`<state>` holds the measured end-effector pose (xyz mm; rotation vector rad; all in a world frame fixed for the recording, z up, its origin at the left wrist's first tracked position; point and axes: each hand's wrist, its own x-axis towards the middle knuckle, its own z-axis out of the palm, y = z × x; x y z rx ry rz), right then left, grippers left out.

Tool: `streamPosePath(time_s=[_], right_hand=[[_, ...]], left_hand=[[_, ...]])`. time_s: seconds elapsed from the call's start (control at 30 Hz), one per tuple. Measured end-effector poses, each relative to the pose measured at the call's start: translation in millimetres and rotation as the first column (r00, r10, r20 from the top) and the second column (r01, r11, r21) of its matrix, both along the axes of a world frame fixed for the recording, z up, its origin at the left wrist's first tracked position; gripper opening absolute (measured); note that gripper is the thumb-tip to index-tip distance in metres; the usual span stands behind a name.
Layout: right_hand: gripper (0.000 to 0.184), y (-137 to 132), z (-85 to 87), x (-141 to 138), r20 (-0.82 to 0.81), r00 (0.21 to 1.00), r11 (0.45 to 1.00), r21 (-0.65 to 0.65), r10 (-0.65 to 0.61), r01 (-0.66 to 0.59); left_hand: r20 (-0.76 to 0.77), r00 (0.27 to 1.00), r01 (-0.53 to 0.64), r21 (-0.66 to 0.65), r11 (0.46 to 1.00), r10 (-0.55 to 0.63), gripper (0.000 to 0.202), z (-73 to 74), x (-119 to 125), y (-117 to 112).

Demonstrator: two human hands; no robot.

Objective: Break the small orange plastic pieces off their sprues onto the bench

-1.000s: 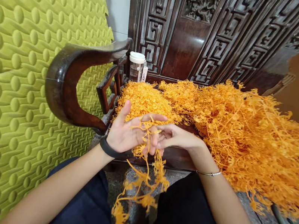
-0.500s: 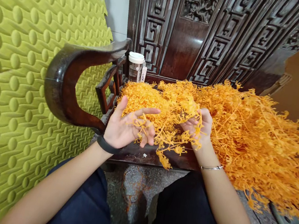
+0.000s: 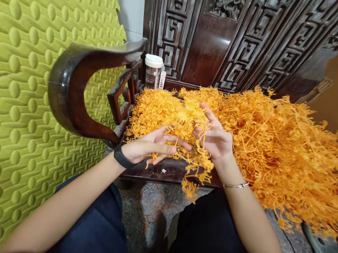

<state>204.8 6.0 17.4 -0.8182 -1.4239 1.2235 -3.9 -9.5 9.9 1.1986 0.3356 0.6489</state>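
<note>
1. The right hand is holding an orange sprig, fingers loosely curling around its strands. The sprig is hanging over the front edge of the bench.
2. The left hand is touching the same sprig with its fingers stretching out almost straight. Whether they are pinching it is unclear.
3. An orange pile is covering the bench behind both hands.
4. A white-lidded jar is standing by the armrest, with a small box beside it showing letters like "LUCK".
</note>
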Motion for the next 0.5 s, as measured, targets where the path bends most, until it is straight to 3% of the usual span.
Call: streamPosePath(time_s=[0.2, 0.37, 0.5], right_hand=[[0.051, 1.2, 4.4, -0.2, 0.124, 0.975, 0.982, 0.054, -0.187, 0.181], [0.037, -1.4, 13.3, 1.2, 0.156, 0.939, 0.949, 0.123, -0.308, 0.291], [0.028, -3.2, 16.3, 2.7, 0.103, 0.962, 0.967, 0.073, -0.251, 0.244]], left_hand=[[-0.135, 0.991, 0.002, 0.106, 0.994, 0.013, 0.024, 4.0, -0.5, -0.2], [-0.049, 0.967, -0.239, 0.176, 0.955, 0.251, 0.019, 6.1, -0.6, -5.0], [0.027, 0.931, -0.365, 0.132, 0.922, 0.365, 0.028, 7.3, -0.7, -4.7]])
